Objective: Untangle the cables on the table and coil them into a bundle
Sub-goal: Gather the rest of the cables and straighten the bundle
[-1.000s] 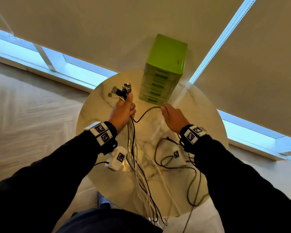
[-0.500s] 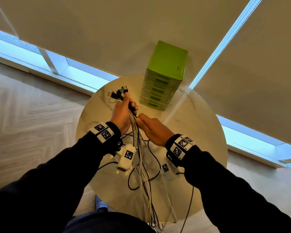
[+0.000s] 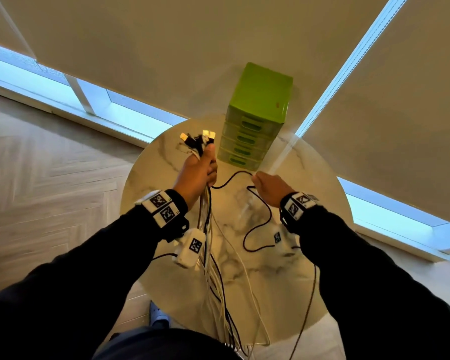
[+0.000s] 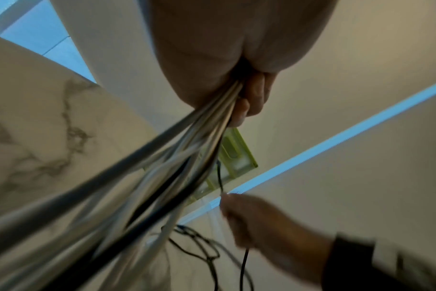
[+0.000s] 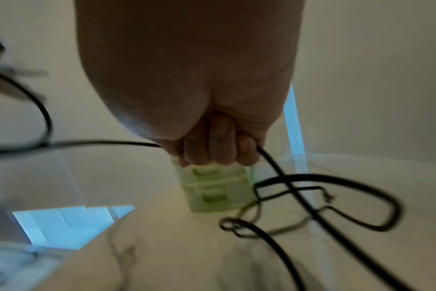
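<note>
My left hand [image 3: 199, 172] grips a bundle of white and black cables [image 3: 209, 229] above the round marble table [image 3: 309, 294]. Their plug ends [image 3: 196, 141] stick up past my thumb, and the strands hang down over the table's near edge. In the left wrist view the curled fingers [image 4: 251, 98] wrap the bundle [image 4: 177, 157]. My right hand [image 3: 269, 188] holds one thin black cable [image 3: 231, 179] that runs from the left fist. In the right wrist view, curled fingers [image 5: 217, 149] close round this black cable [image 5: 281, 173], which loops on the table behind.
A green drawer unit [image 3: 255, 115] stands at the table's far edge, just beyond both hands. Pale roller blinds [image 3: 166, 48] cover the windows behind. Wood floor [image 3: 37, 178] lies to the left. A shoe [image 3: 157, 314] shows under the table's near edge.
My right hand, which was close beside the left fist half a second ago, has moved out to the right, drawing the black cable along. The left hand has kept hold of the bundle.
</note>
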### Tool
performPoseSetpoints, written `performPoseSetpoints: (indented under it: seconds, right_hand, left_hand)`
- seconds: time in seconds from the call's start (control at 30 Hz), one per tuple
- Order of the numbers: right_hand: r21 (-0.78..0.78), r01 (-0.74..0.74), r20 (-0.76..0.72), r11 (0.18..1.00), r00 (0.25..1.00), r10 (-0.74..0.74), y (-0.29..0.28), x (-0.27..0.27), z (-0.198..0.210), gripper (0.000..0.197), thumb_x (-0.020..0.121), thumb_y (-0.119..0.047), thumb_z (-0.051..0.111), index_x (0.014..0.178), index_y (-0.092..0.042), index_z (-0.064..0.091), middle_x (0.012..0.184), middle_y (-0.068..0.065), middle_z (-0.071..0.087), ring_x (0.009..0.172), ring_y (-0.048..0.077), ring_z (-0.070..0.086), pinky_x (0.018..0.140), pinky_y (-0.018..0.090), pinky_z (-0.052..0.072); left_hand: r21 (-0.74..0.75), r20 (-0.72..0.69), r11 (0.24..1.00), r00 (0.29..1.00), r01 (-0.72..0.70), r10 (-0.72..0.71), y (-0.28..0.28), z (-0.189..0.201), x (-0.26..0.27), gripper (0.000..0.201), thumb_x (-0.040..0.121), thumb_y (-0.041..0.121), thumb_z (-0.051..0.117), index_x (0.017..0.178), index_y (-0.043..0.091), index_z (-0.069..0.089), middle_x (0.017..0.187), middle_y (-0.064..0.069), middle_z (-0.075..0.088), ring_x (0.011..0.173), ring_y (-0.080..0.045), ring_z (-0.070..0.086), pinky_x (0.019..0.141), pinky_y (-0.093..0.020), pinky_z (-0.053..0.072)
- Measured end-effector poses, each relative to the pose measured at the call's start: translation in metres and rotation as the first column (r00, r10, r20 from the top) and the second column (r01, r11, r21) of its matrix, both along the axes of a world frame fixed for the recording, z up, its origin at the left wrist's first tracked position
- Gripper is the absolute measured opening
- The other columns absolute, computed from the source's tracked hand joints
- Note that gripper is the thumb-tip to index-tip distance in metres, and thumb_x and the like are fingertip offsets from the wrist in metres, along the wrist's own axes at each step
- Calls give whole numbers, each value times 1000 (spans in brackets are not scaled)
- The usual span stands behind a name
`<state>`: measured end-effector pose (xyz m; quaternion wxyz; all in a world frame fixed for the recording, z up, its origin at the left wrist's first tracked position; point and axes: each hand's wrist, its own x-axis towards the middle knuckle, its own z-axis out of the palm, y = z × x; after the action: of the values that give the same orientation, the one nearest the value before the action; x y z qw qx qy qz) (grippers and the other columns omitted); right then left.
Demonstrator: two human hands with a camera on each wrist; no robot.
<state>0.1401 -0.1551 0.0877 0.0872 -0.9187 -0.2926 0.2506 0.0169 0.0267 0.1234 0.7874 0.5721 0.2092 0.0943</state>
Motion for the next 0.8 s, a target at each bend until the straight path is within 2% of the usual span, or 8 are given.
performPoseSetpoints:
  seconds: [0.07,0.2,0.37,0.43,0.5,0.57,0.73,0.8]
  right_hand:
    - [104,-2,62,995,998,-5,22,4,17,40,109,-29,25,107,1,52,103,26,59,93,39,58,72,34,30]
    - [478,22,42,878,998,-48,57,-16,44,17,107,-20,32,96,-8,38,73,4,44,61,17,40,61,39,34]
    - [633,-30,-111,773,985,129,71,-56,56,12,106,-16,35,103,-5,35,84,19,57,72,34,57,63,48,48]
    - [638,-57,-150,768,969,196,70,-69,53,10,106,-20,35,104,-10,35,86,16,58,75,35,58,65,51,49]
    - [619,-105,-140,778,960,241,63,-80,47,9,107,-24,35,103,-16,36,86,15,57,74,34,56,66,51,46]
    - [581,-141,-142,802,952,271,52,-87,34,15,108,-30,35,99,-18,37,82,13,55,70,32,53,65,47,43]
    - [461,-112,-209,880,950,230,7,-77,0,25,108,-34,33,93,-17,46,78,-7,55,70,13,51,72,35,45]
    - [396,-93,-212,914,959,189,-12,-64,-14,24,107,-39,33,92,-28,49,78,-13,50,70,6,48,74,31,43]
  left_hand:
    - [87,-20,995,999,42,-40,-9,-5,-1,34,108,33,42,78,19,43,55,8,30,48,-10,27,49,-26,23]
    - [127,-106,992,994,-18,31,-15,-10,2,33,106,36,44,83,15,53,56,8,32,51,-11,28,54,-31,23]
    - [111,-132,988,983,-110,124,-8,-9,6,49,96,61,50,87,18,70,58,4,55,54,-15,47,53,-30,37]
    - [67,-161,985,972,-161,170,-4,-13,8,42,94,53,57,77,16,70,66,-4,64,63,-20,61,60,-32,48]
    - [20,-181,977,961,-210,210,-1,-18,10,39,95,35,54,59,19,53,55,-2,50,56,-21,49,58,-33,41]
    - [-59,-170,964,954,-258,245,3,-19,12,37,98,23,45,61,20,38,53,0,32,50,-17,32,50,-30,29]
    - [-172,-109,893,909,-415,401,25,-19,10,32,102,12,39,71,19,34,57,4,35,47,-13,35,46,-26,28]
    - [-146,-93,891,903,-429,420,33,-19,6,35,101,11,39,68,20,31,56,4,30,45,-13,29,47,-27,26]
